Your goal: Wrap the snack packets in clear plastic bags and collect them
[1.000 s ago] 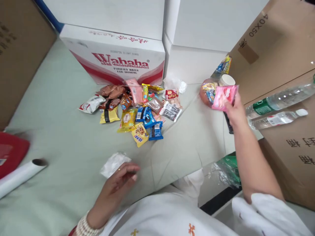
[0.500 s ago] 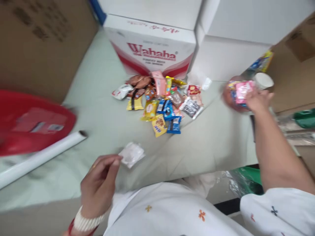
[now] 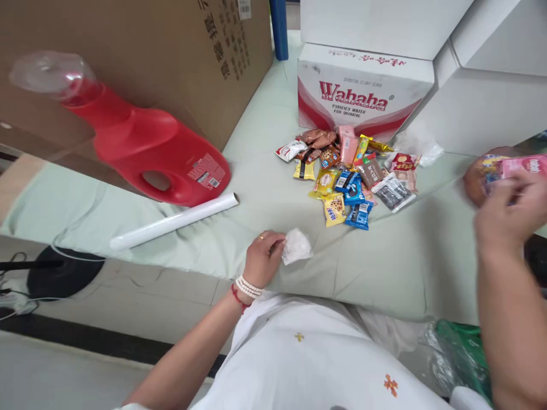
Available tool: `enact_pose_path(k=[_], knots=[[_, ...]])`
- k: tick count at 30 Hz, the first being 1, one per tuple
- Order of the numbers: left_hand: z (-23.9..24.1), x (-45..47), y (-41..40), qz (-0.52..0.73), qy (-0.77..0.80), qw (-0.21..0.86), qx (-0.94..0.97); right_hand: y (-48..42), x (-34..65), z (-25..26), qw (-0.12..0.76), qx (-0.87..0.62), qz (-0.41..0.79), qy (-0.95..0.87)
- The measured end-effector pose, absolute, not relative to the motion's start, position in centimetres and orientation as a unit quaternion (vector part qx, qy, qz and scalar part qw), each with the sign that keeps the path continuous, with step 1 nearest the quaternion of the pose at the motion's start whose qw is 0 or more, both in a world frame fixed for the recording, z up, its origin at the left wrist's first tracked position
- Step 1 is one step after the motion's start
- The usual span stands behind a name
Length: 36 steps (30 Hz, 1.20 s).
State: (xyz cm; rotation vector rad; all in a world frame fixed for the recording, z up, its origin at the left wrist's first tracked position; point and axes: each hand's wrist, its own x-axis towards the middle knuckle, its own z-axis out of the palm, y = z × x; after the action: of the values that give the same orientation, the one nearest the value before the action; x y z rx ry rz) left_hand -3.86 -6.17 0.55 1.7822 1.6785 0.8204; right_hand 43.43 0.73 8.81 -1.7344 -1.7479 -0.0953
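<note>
My left hand (image 3: 265,259) pinches the corner of a small white plastic packet (image 3: 298,247) near the table's front edge. At the right side, my right hand (image 3: 510,210) has its fingers closed on a pink snack packet (image 3: 523,165). That packet is over or beside a round brownish container (image 3: 473,181) with colourful wrappers in it; the hand covers part of both. Between the hands, farther back, lies a pile of wrapped snacks, among them a yellow packet (image 3: 334,209), a blue packet (image 3: 359,215) and a black-and-white packet (image 3: 393,192).
A white Wahaha carton (image 3: 363,94) stands behind the pile, with white boxes around it. At left are a red detergent bottle (image 3: 162,154), a white tube (image 3: 175,222) and a big cardboard box (image 3: 171,57). Crumpled clear plastic (image 3: 421,148) lies right of the pile.
The view has swung left, so everything appears farther right and more of the red bottle shows. Both hands keep their packets; the right one is still at the round container.
</note>
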Motion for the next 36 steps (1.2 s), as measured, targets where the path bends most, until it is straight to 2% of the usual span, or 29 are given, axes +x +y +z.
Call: enact_pose_path(k=[1, 2, 4, 6, 9, 12, 17, 22, 24, 28, 30, 32, 34, 36], knots=[[0.7, -3.6, -6.2, 0.326, 0.607, 0.311, 0.655, -0.6, 39.7, 8.2, 0.407, -0.661, -0.036, -0.630], [0.9, -3.4, -6.2, 0.347, 0.594, 0.340, 0.641, -2.0, 36.0, 7.4, 0.420, -0.639, 0.039, -0.643], [1.3, -2.5, -6.2, 0.383, 0.578, 0.383, 0.610, -4.5, 29.1, 5.5, 0.367, -0.571, 0.256, -0.688], [1.6, -1.5, -6.1, 0.406, 0.558, 0.435, 0.579, -6.1, 23.9, 3.6, 0.356, -0.542, 0.403, -0.645], [1.7, 0.1, -5.8, 0.421, 0.518, 0.529, 0.524, -7.2, 20.0, 1.3, 0.315, -0.496, 0.487, -0.646], [1.5, 0.7, -5.3, 0.468, 0.514, 0.555, 0.458, -7.5, 19.9, 0.4, 0.263, -0.492, 0.453, -0.695], [1.5, -0.2, -4.7, 0.517, 0.496, 0.614, 0.330, -7.9, 19.3, 1.2, 0.235, -0.556, 0.308, -0.735], [2.3, -1.5, -5.2, 0.534, 0.486, 0.605, 0.334, -8.2, 15.1, 1.6, 0.092, -0.507, 0.252, -0.819], [2.2, -2.0, -5.3, 0.527, 0.500, 0.587, 0.356, -8.2, 15.6, 1.6, 0.132, -0.510, 0.252, -0.812], [1.4, -2.5, -5.7, 0.515, 0.511, 0.557, 0.403, -7.5, 23.0, 2.8, 0.342, -0.604, 0.150, -0.704], [1.2, -2.3, -5.8, 0.501, 0.510, 0.551, 0.431, -6.4, 27.6, 3.8, 0.365, -0.682, 0.075, -0.629], [1.4, -1.7, -6.0, 0.476, 0.512, 0.542, 0.467, -5.3, 30.6, 4.9, 0.340, -0.730, 0.064, -0.589], [2.1, -0.9, -6.1, 0.448, 0.517, 0.512, 0.519, -5.0, 31.1, 5.8, 0.348, -0.731, 0.119, -0.575], [2.9, 0.1, -6.1, 0.420, 0.504, 0.465, 0.594, -5.4, 29.1, 6.3, 0.393, -0.669, 0.257, -0.577]])
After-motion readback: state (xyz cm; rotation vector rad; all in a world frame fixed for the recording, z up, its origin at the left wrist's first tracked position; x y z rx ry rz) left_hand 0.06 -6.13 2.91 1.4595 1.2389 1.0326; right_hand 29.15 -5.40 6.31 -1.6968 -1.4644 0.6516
